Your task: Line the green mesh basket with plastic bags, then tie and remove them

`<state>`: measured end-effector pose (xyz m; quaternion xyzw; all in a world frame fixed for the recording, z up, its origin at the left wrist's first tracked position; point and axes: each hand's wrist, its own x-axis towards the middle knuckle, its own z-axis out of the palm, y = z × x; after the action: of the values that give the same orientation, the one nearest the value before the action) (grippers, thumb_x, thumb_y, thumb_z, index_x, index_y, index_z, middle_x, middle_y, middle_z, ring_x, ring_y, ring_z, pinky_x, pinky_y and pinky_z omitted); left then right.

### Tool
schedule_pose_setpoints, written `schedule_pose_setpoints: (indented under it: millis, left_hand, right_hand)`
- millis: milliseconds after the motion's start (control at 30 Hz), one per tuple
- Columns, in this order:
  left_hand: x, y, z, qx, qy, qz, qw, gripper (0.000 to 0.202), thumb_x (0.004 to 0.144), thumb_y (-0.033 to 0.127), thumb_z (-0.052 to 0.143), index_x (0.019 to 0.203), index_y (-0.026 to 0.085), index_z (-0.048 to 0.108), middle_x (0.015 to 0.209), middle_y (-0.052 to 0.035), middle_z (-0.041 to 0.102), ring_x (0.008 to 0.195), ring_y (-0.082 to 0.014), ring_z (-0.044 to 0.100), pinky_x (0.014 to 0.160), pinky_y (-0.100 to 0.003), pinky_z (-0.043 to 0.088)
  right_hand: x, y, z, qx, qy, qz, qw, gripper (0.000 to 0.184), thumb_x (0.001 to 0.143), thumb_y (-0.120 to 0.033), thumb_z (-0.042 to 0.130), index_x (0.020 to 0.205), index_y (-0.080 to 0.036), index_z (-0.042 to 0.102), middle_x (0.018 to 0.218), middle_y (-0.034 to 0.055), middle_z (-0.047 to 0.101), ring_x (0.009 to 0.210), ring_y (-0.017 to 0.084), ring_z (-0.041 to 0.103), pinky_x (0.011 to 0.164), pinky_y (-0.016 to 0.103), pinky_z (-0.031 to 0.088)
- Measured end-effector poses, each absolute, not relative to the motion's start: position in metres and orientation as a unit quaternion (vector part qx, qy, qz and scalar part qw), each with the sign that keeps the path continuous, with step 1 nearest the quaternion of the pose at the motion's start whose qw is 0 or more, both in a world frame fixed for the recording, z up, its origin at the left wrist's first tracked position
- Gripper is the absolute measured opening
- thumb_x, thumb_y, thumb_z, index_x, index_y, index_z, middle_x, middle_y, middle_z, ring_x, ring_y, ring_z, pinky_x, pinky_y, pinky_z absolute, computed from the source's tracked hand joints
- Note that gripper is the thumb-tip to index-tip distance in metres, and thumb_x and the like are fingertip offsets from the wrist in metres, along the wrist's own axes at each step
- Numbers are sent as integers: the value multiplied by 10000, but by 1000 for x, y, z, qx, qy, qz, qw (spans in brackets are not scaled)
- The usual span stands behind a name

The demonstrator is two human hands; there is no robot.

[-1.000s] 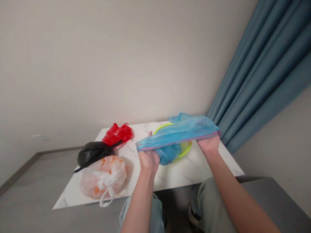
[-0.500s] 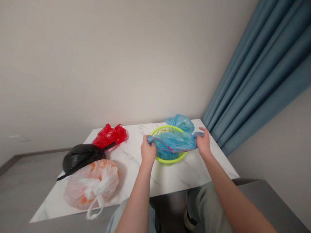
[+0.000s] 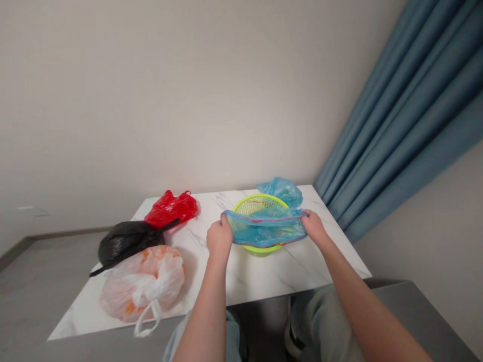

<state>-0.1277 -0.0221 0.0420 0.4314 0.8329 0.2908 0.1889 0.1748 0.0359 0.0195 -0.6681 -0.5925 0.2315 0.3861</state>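
Between my hands a translucent blue plastic bag (image 3: 264, 232) is stretched wide, its mouth parted and facing me, with a pinkish-red line along the rim. My left hand (image 3: 219, 235) is closed on the left end of the rim, and my right hand (image 3: 313, 225) grips the right end. Behind and below the bag stands a yellow-green mesh basket (image 3: 245, 203), partly covered by it. Whether the bag reaches into the basket I cannot tell. Just beyond the basket lies another blue plastic bag (image 3: 283, 191), bunched up.
On the left of the white marbled table (image 3: 211, 271) lie a red plastic bag (image 3: 171, 207), a black bag (image 3: 128, 241) and a knotted white-and-orange bag (image 3: 145, 284). A wall rises behind the table. Blue curtains (image 3: 407, 115) hang to the right.
The blue bag's mouth has been pulled apart into a wide opening toward me. My left hand has shifted slightly left and down, and the right hand's fingers have closed more around the rim.
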Motion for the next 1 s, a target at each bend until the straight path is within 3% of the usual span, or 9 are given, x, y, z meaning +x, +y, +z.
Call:
schedule_pose_setpoints:
  millis: [133,233,333,500,633,767,867,1000]
  left_hand:
    - [-134,-8,34,412,846,292,172,465,941,411,288,914,146,669,929,-245,700,889,-368,660,706,-403,429]
    - [-137,7,26,453,819,328,128,314,867,196,391,1101,163,598,1006,-188,698,935,-308,654,734,-357,429]
    - [-141,22,20,536,770,330,102,291,809,112,400,985,189,619,994,-143,698,955,-267,638,771,-322,417]
    - [-149,41,13,521,786,302,137,230,783,136,390,796,204,609,849,-120,692,846,-268,625,678,-314,374]
    - [-151,50,10,501,789,302,185,141,789,232,422,701,214,532,765,-87,652,750,-238,580,610,-297,330]
    - [-148,53,8,539,737,356,198,234,829,376,457,663,215,494,668,-28,593,674,-191,523,613,-280,328]
    - [-147,57,1,534,695,426,225,295,837,434,487,648,207,493,628,-1,551,646,-163,499,608,-263,338]
    - [-150,66,-8,480,657,491,311,307,797,500,580,772,194,567,602,30,530,578,-137,464,567,-242,347]
  right_hand:
    - [176,39,19,-631,-587,324,390,186,721,-335,501,720,-220,647,760,48,655,771,242,565,740,340,400]
    - [176,41,25,-597,-609,243,462,194,668,-260,515,824,-220,623,842,28,655,787,217,556,768,332,410]
    - [175,48,28,-548,-656,163,492,201,656,-203,467,793,-213,613,823,29,638,800,210,557,771,317,412]
    - [174,80,17,-600,-611,196,478,206,700,-228,378,580,-214,545,573,-5,526,644,191,498,623,287,352]
    - [170,103,3,-633,-540,255,492,308,750,-375,456,480,-226,461,499,-21,478,604,177,443,583,281,325]
    - [160,115,-11,-611,-529,322,493,325,713,-496,560,565,-209,592,588,0,606,667,193,508,644,283,382]
    - [156,121,-22,-600,-526,336,501,288,691,-475,598,680,-200,680,691,13,677,725,206,565,719,306,433]
    - [156,127,-31,-572,-465,418,531,310,671,-465,670,822,-201,734,779,2,723,780,204,621,758,327,489]
